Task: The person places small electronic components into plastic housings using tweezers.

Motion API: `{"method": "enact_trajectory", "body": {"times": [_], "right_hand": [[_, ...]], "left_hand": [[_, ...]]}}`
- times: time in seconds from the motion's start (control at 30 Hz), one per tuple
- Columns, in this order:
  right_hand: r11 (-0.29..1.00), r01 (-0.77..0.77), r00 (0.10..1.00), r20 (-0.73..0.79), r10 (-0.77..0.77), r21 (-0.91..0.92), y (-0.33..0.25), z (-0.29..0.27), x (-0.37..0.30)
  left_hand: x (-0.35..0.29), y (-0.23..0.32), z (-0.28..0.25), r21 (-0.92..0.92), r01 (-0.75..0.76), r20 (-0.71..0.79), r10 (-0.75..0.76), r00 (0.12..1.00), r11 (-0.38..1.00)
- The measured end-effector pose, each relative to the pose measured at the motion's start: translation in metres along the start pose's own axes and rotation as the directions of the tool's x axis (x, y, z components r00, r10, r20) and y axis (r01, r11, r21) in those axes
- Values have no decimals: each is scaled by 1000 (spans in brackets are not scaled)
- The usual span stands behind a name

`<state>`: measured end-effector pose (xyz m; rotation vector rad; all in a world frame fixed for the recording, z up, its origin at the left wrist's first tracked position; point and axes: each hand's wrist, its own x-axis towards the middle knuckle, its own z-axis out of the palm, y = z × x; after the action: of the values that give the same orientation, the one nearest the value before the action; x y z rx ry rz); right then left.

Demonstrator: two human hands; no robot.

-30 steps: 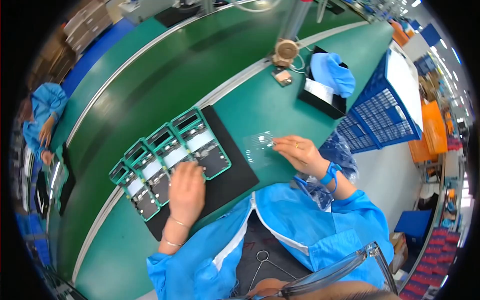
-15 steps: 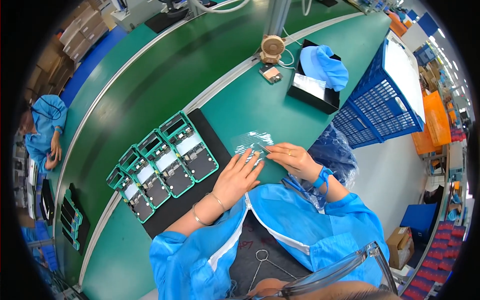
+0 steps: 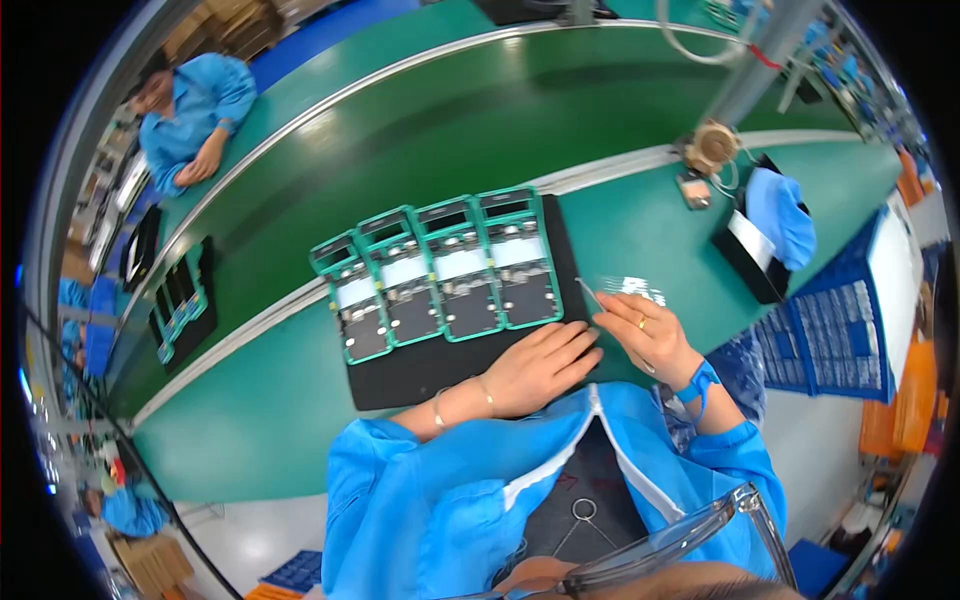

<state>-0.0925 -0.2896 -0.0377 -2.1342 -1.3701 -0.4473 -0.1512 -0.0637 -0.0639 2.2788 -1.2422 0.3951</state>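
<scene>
My left hand lies flat with its fingers stretched, over the lower right edge of a black mat. Between the fingertips of my right hand is a pair of slim silvery tweezers, tip pointing up and left toward the mat; whether the tip carries anything is too small to tell. A clear sheet with white strips lies on the green table just beyond that hand. Several green-framed phone housings stand side by side on the mat, left of both hands, their inner parts and pale rectangles facing up.
A black box with a blue cap sits at the right, near a small fan by a post. Blue crates stand beyond the table's right edge. Across the belt, a co-worker in blue sits at the far left.
The view has swung left, so the housings appear nearer the middle. My hands have left the clear sheet; the left now lies at the mat's edge, the right holds the tweezers toward the mat.
</scene>
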Motion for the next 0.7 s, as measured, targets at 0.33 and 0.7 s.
{"method": "enact_trajectory", "body": {"times": [0.33, 0.7], "right_hand": [[874, 356, 931, -51, -360, 331, -42, 117, 127], [901, 380, 921, 8, -390, 209, -51, 205, 182]], "left_hand": [[-163, -54, -123, 474, 678, -368, -574, 732, 561], [-172, -65, -112, 437, 674, -384, -554, 739, 596]]}}
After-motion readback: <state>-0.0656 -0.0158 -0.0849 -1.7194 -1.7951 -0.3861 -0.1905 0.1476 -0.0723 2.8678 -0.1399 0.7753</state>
